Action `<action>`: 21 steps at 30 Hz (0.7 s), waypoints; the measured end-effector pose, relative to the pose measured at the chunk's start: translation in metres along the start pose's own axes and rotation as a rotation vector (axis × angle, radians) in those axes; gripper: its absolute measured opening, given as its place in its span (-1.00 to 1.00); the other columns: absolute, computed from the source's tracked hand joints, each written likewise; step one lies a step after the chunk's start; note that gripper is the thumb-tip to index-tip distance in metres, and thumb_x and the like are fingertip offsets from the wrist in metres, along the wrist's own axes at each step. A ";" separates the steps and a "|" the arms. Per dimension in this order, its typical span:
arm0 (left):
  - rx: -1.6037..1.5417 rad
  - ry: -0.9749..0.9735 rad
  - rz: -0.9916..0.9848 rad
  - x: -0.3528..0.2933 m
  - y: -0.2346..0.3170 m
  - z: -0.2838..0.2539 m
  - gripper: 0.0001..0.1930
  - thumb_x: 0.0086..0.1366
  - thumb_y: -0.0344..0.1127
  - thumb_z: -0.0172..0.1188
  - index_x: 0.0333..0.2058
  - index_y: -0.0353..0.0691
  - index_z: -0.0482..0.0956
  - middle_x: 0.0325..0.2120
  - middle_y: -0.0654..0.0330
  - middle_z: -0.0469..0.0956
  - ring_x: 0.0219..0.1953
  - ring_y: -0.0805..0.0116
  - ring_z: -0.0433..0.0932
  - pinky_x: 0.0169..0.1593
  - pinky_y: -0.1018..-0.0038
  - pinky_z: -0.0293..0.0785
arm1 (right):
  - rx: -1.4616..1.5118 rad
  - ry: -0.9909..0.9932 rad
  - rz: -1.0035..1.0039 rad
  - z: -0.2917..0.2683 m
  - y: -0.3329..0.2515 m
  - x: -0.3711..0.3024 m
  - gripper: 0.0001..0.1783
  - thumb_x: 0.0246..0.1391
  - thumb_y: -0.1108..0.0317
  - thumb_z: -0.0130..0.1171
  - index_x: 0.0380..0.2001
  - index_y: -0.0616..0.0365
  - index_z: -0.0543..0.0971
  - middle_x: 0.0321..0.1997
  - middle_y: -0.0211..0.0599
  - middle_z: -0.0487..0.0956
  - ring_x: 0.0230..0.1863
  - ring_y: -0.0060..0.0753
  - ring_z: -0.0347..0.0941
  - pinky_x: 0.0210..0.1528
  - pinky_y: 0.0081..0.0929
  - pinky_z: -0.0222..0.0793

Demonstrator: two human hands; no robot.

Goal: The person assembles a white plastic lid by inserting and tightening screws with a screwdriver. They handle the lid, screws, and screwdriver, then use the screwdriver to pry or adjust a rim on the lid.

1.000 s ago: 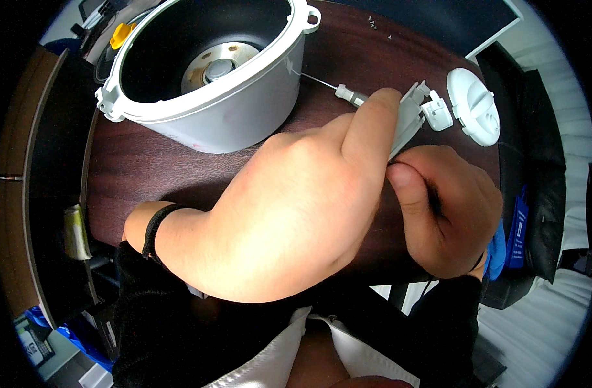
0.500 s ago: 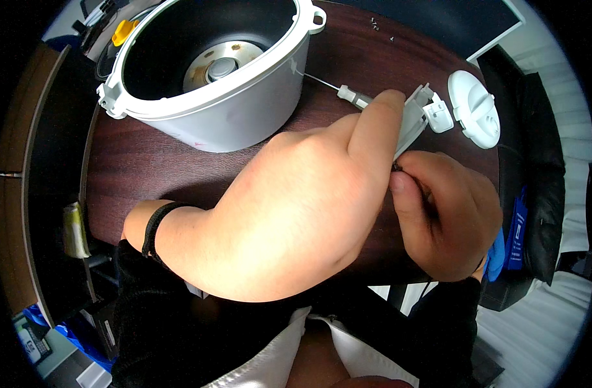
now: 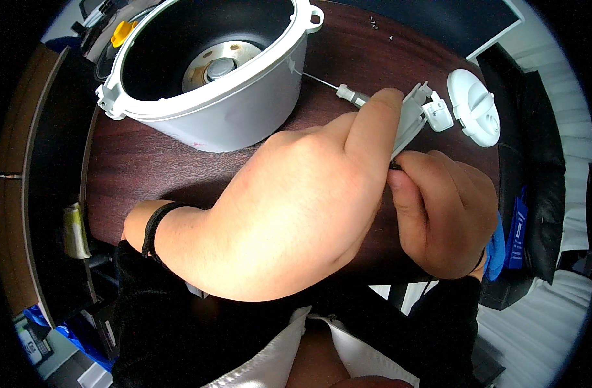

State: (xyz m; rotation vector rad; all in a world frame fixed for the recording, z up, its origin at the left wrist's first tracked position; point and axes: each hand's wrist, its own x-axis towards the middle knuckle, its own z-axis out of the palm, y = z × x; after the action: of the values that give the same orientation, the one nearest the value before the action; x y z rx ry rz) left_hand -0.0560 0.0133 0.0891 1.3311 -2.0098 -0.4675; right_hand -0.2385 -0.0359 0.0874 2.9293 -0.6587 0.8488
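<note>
My left hand [image 3: 302,194] reaches across the middle, back of the hand up, closed around a long white plastic part [image 3: 409,126]. Most of its fingers are hidden beneath the hand. At the near end of that part, my right hand [image 3: 444,213] pinches a small dark piece [image 3: 394,165] between thumb and forefinger, too small to name. A little white plastic block [image 3: 439,114] sits against the far side of the long part; whether they are joined I cannot tell. Just beyond my left fingers lies a screwdriver [image 3: 351,96] with a thin shaft, its handle partly covered.
A white rice cooker body [image 3: 244,119], lidless with a dark inside, stands at the back left. To the right lies a white oval cap [image 3: 475,107] on the dark wooden table [image 3: 140,161]. Several tiny screws [image 3: 374,24] rest at the table's far side.
My right hand has turned slightly and shifted a little left, its fingers curled tighter at the small dark piece. My left hand keeps its hold almost unmoved.
</note>
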 end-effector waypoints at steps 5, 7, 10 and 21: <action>0.016 0.007 0.021 -0.001 0.000 0.001 -0.36 0.01 -0.61 0.14 0.15 -0.45 0.24 -0.10 -0.27 0.47 -0.09 -0.21 0.53 -0.07 0.23 0.49 | 0.001 0.028 0.007 -0.001 -0.002 0.002 -0.91 0.04 0.50 0.20 -0.35 0.21 0.53 -0.51 -0.21 0.58 -0.57 -0.25 0.50 -0.51 -0.45 0.31; 0.011 0.016 0.022 -0.002 0.000 0.002 -0.35 0.02 -0.60 0.14 0.16 -0.45 0.24 -0.11 -0.27 0.48 -0.10 -0.21 0.53 -0.07 0.24 0.49 | 0.028 0.021 0.002 -0.001 -0.001 0.003 -0.92 0.04 0.50 0.19 -0.35 0.22 0.53 -0.51 -0.20 0.57 -0.57 -0.25 0.50 -0.52 -0.45 0.31; -0.026 0.012 0.015 -0.001 -0.002 0.001 -0.36 0.04 -0.56 0.13 0.16 -0.43 0.23 -0.13 -0.25 0.49 -0.11 -0.20 0.54 -0.08 0.25 0.50 | 0.058 0.019 0.010 0.000 0.000 0.002 -0.92 0.05 0.51 0.17 -0.35 0.24 0.53 -0.52 -0.19 0.57 -0.57 -0.25 0.50 -0.54 -0.46 0.31; -0.150 -0.047 -0.004 0.003 -0.004 -0.004 -0.39 0.10 -0.56 0.09 0.18 -0.41 0.23 -0.25 -0.18 0.54 -0.20 -0.08 0.60 -0.13 0.36 0.48 | 0.130 -0.026 0.014 -0.001 0.008 0.002 -0.88 0.05 0.53 0.17 -0.31 0.30 0.50 -0.51 -0.13 0.53 -0.57 -0.15 0.49 -0.56 -0.41 0.32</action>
State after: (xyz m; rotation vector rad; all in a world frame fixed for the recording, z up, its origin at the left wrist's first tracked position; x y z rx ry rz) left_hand -0.0512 0.0092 0.0905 1.2436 -1.9684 -0.6439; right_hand -0.2402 -0.0439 0.0883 3.0588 -0.6501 0.8896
